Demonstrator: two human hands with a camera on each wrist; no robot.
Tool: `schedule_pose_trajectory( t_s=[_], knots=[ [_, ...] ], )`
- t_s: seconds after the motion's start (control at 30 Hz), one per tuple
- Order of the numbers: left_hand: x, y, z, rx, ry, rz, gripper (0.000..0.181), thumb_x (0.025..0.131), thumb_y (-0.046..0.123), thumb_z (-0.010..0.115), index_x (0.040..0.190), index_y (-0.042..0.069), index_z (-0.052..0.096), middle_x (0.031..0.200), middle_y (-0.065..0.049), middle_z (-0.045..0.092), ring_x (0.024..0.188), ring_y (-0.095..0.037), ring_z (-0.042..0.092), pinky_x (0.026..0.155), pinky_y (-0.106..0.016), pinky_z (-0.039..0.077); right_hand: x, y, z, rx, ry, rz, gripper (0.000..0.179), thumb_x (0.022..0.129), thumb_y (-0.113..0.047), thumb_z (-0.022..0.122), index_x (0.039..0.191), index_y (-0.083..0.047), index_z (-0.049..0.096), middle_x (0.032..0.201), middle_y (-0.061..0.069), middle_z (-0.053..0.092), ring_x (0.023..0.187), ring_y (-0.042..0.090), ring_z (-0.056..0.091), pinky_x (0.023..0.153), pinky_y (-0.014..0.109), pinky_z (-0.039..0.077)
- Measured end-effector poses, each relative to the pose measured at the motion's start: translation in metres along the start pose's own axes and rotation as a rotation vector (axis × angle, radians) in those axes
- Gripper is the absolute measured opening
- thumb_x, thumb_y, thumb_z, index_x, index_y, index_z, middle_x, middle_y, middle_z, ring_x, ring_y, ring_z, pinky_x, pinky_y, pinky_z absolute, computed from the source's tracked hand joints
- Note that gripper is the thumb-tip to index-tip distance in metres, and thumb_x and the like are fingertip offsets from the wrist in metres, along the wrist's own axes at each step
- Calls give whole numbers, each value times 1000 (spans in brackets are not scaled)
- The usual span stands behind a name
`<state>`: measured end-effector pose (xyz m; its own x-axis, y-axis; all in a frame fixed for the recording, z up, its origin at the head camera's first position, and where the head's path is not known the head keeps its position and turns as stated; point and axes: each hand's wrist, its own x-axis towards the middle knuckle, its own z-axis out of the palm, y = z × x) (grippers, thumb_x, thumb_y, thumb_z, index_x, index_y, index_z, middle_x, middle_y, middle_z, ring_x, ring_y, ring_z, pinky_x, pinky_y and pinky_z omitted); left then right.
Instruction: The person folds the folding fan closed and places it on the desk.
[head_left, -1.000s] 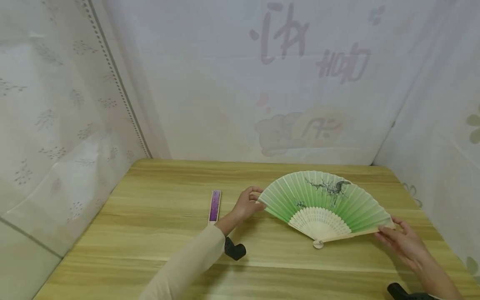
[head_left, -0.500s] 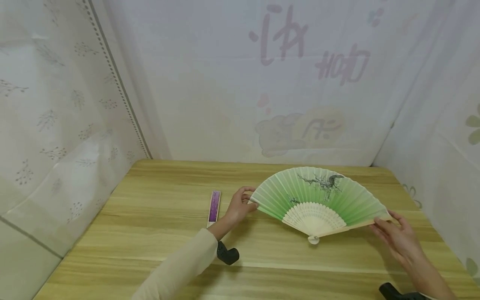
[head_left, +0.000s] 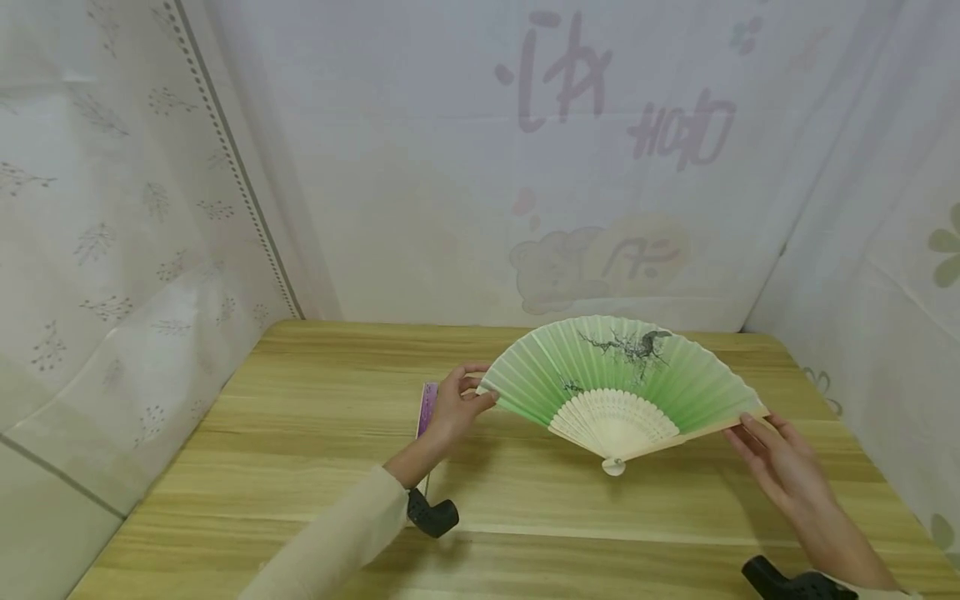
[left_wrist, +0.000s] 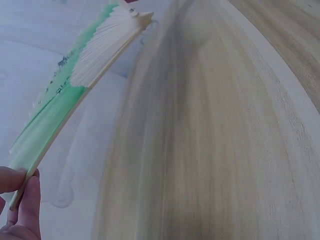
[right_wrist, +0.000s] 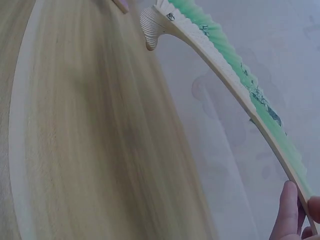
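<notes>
Spread wide between both hands is a green folding fan (head_left: 607, 375) with pale pierced ribs and a dark branch painted on its leaf. My left hand (head_left: 452, 408) pinches the left outer corner between thumb and fingers; the left wrist view shows the fingertips (left_wrist: 31, 200) on the end guard. At the other end, my right hand (head_left: 787, 467) pinches the right guard near its tip, thumb on one face and fingers behind. The fan is raised above the table, its pivot toward me. Behind my left hand lies a folded purple fan (head_left: 427, 407), partly covered by the wrist.
The wooden table (head_left: 337, 358) has a white patterned cloth (head_left: 420, 208) hanging behind it and similar cloth at both sides. A black wrist mount (head_left: 433, 515) sits at the left wrist, another black wrist mount (head_left: 787, 579) at the right.
Both hands have moved left and a little up in the head view, carrying the spread fan with them. The left forearm now covers more of the purple fan.
</notes>
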<state>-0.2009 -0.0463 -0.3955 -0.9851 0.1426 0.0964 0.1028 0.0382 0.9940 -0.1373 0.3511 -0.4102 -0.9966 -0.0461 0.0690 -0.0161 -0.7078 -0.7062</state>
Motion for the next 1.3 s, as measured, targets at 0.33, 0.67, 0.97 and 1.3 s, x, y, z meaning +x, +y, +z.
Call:
schedule_pose_trajectory(
  t_s=[0.33, 0.67, 0.97, 1.3],
  knots=[
    [-7, 8, -14, -27, 81, 34, 38, 81, -4, 57, 117, 0, 47, 102, -17, 53, 80, -24, 60, 73, -29, 52, 11, 10, 29, 63, -31, -55, 19, 92, 7, 36, 99, -2, 50, 103, 10, 52, 93, 21, 56, 85, 30, 46],
    [-12, 20, -22, -190, 132, 40, 39, 84, -9, 50, 122, 0, 41, 105, -16, 45, 83, -17, 56, 80, -30, 49, 22, 16, 45, 90, -51, -56, 20, 92, 8, 35, 100, 0, 51, 103, 11, 53, 93, 22, 56, 85, 32, 46],
    [-16, 28, -31, -276, 167, 16, 41, 85, -10, 48, 124, 3, 41, 107, -13, 44, 89, -16, 56, 82, -29, 48, 32, 17, 56, 64, -90, -48, 19, 93, 5, 34, 98, 1, 52, 104, 10, 53, 94, 21, 56, 86, 30, 46],
    [-19, 39, -40, -304, 193, 6, 48, 82, -10, 50, 126, 5, 40, 112, -13, 43, 94, -18, 54, 84, -28, 47, 40, 21, 56, -1, -9, -90, 19, 86, 5, 51, 101, -4, 45, 109, 9, 47, 94, 21, 56, 87, 31, 44]
  ],
)
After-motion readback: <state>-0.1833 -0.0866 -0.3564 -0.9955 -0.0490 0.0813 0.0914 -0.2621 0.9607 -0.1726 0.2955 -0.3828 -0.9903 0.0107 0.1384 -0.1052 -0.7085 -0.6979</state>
